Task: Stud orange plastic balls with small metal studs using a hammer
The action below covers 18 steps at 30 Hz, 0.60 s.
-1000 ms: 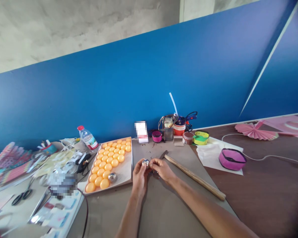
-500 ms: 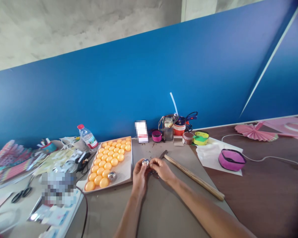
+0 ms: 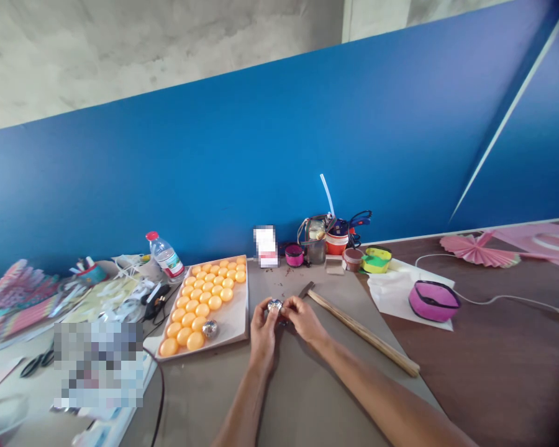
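Silver ball (image 3: 274, 305) held between both curled hands (image 3: 263, 330), forearms (image 3: 361, 379) slanting inward toward it.

Soft light's on you now, a violet sheen on the blue partition (image 3: 242, 167); your silver ball (image 3: 274, 305) glints, shadow hugs your left forearm (image 3: 250, 385), pixelation blots the lower left, and the right edge is dark, blurry.

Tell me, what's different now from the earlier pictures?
Very little: the left hand and right hand seem slightly shifted, so a bit more of the silvery ball between them shows. Nothing was visibly released or newly grasped. The hammer, tray and orange balls stayed put.
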Available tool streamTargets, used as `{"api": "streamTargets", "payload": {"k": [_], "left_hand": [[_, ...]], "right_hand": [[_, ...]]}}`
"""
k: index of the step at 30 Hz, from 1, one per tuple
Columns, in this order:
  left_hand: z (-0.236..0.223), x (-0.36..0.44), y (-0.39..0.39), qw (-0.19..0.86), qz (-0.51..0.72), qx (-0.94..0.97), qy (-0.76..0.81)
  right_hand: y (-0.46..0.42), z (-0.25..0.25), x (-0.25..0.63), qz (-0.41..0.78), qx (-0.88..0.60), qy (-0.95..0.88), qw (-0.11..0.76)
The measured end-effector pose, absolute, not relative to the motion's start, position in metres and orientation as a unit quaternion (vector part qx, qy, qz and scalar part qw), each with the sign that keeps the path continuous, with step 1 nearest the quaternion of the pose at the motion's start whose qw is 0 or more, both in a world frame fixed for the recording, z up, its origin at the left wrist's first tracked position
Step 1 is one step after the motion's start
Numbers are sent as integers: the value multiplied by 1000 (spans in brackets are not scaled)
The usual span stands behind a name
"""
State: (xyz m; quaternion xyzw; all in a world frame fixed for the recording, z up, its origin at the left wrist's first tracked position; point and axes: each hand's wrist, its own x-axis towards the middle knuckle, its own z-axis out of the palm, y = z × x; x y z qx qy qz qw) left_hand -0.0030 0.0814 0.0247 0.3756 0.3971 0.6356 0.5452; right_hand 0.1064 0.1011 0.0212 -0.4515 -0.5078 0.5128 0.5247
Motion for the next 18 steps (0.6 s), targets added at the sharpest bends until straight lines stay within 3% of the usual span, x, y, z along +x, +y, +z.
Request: {"api": "streamTargets", "payload": {"k": [8,18], "left_hand": [[33,-4,87,671,627,254,304],[37,-9,87,720,611,198,262]], "right_hand": [[102,28,105,617,-364,-390,578],[103,24,110,624,-331,-380,597]]}}
